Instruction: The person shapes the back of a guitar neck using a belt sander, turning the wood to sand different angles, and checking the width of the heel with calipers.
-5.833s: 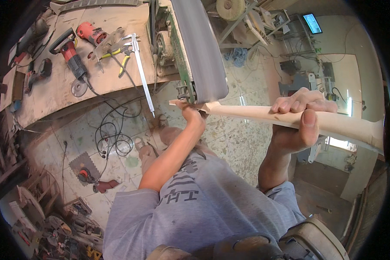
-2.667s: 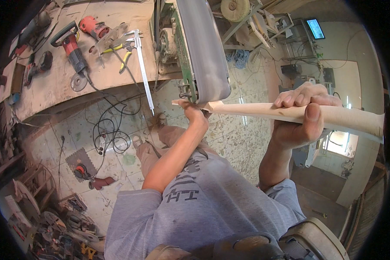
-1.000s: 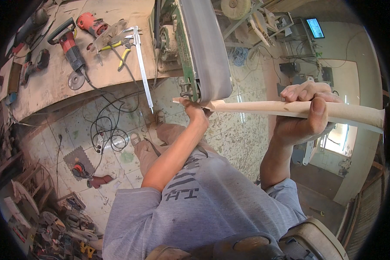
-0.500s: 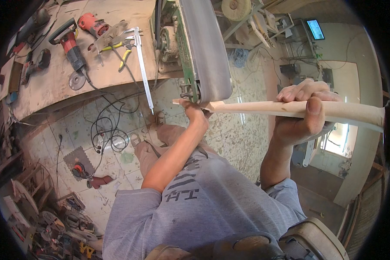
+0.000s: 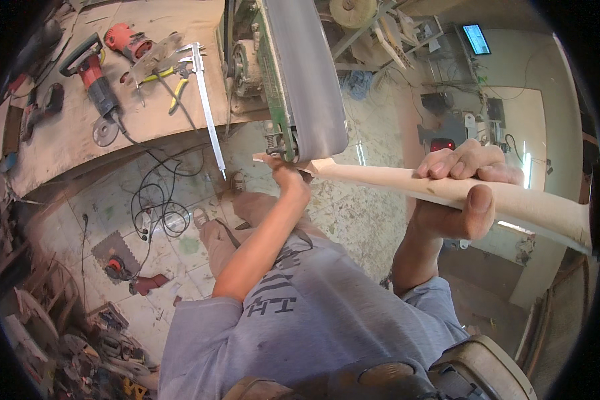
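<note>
We see red power tools, pliers and a long caliper on the wooden table. Our tiled floor has looped black cord and a gray mat on it.

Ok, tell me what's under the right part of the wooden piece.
The right hand: its fingers show over the far side, thumb on the near side. The wooden piece covers the palm.

A long wooden piece, pale and bare, is held in the air beyond the near edge of the desk. Its slim, notched left part sits right at the rounded end of a grey sanding belt; the smooth, rounded shaft thickens rightward.
</note>
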A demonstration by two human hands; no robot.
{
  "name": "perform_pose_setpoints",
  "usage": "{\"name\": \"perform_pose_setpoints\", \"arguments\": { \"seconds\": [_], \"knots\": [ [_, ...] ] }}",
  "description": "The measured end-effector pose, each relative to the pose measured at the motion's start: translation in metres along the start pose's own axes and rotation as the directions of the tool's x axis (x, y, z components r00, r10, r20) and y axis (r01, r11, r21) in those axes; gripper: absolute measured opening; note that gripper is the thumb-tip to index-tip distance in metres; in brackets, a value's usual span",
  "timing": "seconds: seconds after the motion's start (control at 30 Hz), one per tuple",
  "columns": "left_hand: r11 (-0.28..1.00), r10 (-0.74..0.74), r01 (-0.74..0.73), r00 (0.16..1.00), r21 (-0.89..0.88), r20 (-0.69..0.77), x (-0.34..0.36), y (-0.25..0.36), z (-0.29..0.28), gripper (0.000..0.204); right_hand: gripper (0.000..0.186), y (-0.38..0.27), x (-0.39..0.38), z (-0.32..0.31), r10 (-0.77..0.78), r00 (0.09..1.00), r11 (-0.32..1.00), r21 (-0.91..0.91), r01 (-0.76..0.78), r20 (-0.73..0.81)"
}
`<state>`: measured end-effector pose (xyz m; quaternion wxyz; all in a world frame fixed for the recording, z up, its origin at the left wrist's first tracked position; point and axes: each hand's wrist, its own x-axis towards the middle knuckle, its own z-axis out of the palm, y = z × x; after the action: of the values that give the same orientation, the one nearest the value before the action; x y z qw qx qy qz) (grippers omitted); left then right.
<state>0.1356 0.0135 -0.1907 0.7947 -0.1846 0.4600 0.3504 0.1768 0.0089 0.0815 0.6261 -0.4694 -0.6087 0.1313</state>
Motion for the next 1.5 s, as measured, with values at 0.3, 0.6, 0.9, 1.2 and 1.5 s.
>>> {"name": "perform_pose_setpoints", "arguments": {
  "seconds": [0.3, 0.6, 0.9, 1.2, 1.5],
  "knots": [
    [0.996, 0.036, -0.036, 0.999, -0.08, 0.002, 0.003, -0.007, 0.002, 0.052, 0.04, -0.004, -0.001, -0.007, 0.06, 0.998, 0.998, -0.027, -0.06, 0.005],
    [0.998, -0.021, 0.022, 1.0, -0.064, 0.007, 0.01, -0.006, -0.005, 0.061, 0.032, 0.01, 0.012, -0.002, 0.016, 1.0, 0.998, -0.066, -0.016, -0.011],
    [0.998, -0.019, 0.024, 0.995, -0.051, 0.096, 0.0, -0.007, -0.003, 0.066, 0.02, 0.017, 0.021, 0.005, -0.041, 0.996, 0.985, -0.168, 0.027, -0.078],
    [0.998, -0.052, 0.051, 0.998, 0.049, 0.026, -0.002, -0.006, -0.002, 0.066, 0.017, 0.018, 0.021, 0.007, -0.061, 0.985, 0.987, -0.159, 0.035, -0.161],
    [0.998, -0.055, 0.055, 0.996, -0.001, 0.07, -0.005, -0.004, 0.002, 0.063, 0.019, 0.017, 0.024, 0.011, -0.02, 0.969, 0.984, -0.174, -0.024, -0.245]
  ]
}}
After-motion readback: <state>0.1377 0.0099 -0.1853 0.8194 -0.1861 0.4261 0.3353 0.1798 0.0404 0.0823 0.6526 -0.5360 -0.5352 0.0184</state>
